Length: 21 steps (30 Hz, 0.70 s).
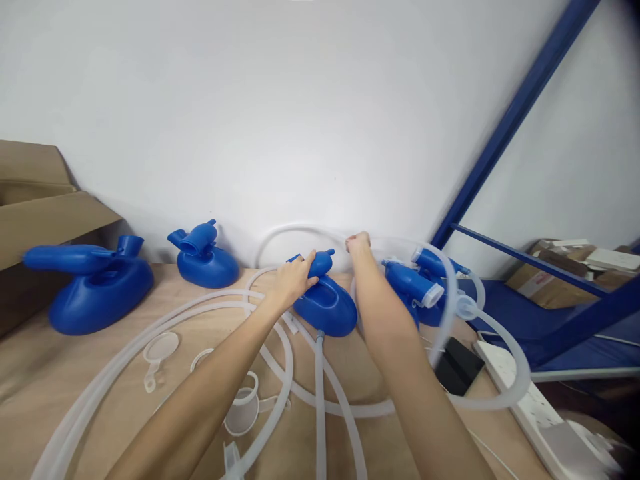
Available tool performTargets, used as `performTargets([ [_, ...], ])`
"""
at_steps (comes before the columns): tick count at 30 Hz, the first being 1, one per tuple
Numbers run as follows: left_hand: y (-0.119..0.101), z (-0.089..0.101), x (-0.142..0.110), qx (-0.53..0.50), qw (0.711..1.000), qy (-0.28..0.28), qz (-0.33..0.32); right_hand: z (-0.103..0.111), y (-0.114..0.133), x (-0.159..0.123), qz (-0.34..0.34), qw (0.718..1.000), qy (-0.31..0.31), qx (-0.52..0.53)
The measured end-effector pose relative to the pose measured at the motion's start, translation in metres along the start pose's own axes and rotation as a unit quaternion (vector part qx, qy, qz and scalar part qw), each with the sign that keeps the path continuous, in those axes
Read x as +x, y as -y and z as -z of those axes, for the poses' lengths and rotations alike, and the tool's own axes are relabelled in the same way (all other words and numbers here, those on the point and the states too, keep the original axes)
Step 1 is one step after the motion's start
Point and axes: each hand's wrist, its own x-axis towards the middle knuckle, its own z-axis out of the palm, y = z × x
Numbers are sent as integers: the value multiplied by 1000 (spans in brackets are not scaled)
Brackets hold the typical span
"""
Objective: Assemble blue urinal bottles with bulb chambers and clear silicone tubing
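Note:
My left hand [293, 277] is closed over the neck of a blue plastic vessel [327, 307] that rests near the wall on the wooden table [45, 387]. A translucent tube [320, 400] runs from the vessel's front toward me. My right hand [359, 244] is pinched shut on another translucent tube [300, 230], which arches up along the wall. To the right of that hand lie more blue vessels [415, 283] with white caps.
Two more blue vessels [97, 283] [205, 260] sit at the back left. Loops of clear tubing [125, 363] and clear plastic caps [160, 350] lie on the table. An open cardboard box [35, 207] stands left. A black phone [460, 363], a white power strip [530, 400] and a blue rack [520, 113] are at the right.

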Motion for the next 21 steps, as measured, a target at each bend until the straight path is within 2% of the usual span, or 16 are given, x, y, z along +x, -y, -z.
performTargets([
  [4,-6,-4,2,-5,1000,-17,17,-22,26,-3,-45,999,-12,0],
  [8,-11,-7,7,-24,999,-35,32,-40,49,-27,-43,999,26,-3],
  [11,-11,-6,7,-41,997,-58,43,-39,78,-53,-19,997,70,-16],
  [13,-8,-3,3,-45,995,-75,47,-35,103,-73,42,990,126,-56],
  [16,5,3,-14,-38,994,-90,52,-30,148,-114,191,949,198,-151],
  [18,22,5,-31,-25,993,-84,79,-29,180,-147,272,916,201,-216],
  [21,58,1,-58,4,984,-43,173,-26,222,-196,351,874,165,-292],
])
